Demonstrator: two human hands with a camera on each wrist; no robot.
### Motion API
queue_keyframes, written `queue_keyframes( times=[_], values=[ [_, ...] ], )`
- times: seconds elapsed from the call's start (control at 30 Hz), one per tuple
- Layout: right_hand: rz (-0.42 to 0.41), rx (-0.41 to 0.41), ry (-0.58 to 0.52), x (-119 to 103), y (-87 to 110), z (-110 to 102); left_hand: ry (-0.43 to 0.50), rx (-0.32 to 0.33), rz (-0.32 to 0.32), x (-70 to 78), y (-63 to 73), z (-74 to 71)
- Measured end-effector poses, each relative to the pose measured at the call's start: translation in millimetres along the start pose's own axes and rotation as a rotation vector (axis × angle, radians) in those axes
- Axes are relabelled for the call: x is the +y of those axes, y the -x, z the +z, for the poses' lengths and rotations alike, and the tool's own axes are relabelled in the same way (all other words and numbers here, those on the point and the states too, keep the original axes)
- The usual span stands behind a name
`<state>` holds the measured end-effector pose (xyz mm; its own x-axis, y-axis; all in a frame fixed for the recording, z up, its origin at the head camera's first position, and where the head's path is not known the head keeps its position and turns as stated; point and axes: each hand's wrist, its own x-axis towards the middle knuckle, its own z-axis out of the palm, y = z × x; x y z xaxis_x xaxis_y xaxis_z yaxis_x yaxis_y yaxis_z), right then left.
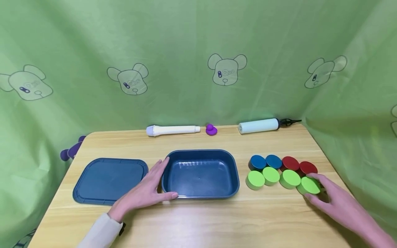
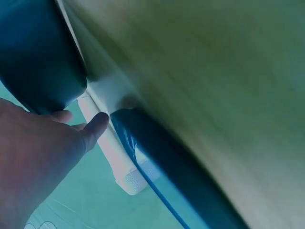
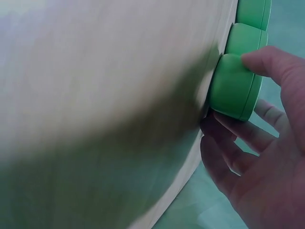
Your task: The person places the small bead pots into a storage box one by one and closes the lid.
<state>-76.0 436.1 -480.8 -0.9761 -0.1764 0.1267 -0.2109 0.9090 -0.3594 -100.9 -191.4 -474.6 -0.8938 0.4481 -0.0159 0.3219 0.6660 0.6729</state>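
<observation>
The rightmost green disc (image 1: 308, 186) is at the right end of the near row on the worktop (image 1: 198, 222), close by a red disc (image 1: 307, 167). The right hand (image 1: 336, 203) holds it between narrowed fingers; gripping seems the present step, and any lift would call for steady pressure. The left hand (image 1: 145, 193) has its fingers wide at the left side of the container (image 1: 200, 179). The right wrist view shows the disc's side better; the head view alone shows the blue discs (image 1: 274, 161).

Blue container (image 1: 200, 177) upright, uncovered; green cylinder (image 1: 308, 186) rightmost in green row.
</observation>
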Motion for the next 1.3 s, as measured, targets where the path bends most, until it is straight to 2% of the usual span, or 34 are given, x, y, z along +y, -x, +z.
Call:
queue_keyframes(
  times=[0.3, 0.53, 0.63, 0.77, 0.97, 1.3],
  values=[
    [0.093, 0.021, 0.001, -6, 10.2, -4, -0.03, 0.02, -0.023, 2.8, 1.8, 3.3],
    [0.13, 0.147, -0.057, -15, 17.5, -11, -0.065, 0.011, -0.021, 6.0, 2.4, 1.0],
    [0.141, 0.162, -0.096, -22, 18.3, -15, -0.084, -0.004, -0.013, 7.2, 1.9, -0.4],
    [0.131, 0.189, -0.134, -39, 16.0, -20, -0.09, -0.01, -0.002, 8.1, -0.8, -2.0],
    [0.066, 0.281, -0.193, -68, 6.2, -23, -0.081, -0.016, -0.015, 7.6, -3.4, -1.2],
    [-0.019, 0.269, -0.254, -119, -24.8, -13, -0.084, -0.002, -0.004, 4.9, -4.1, -3.5]
  ],
)
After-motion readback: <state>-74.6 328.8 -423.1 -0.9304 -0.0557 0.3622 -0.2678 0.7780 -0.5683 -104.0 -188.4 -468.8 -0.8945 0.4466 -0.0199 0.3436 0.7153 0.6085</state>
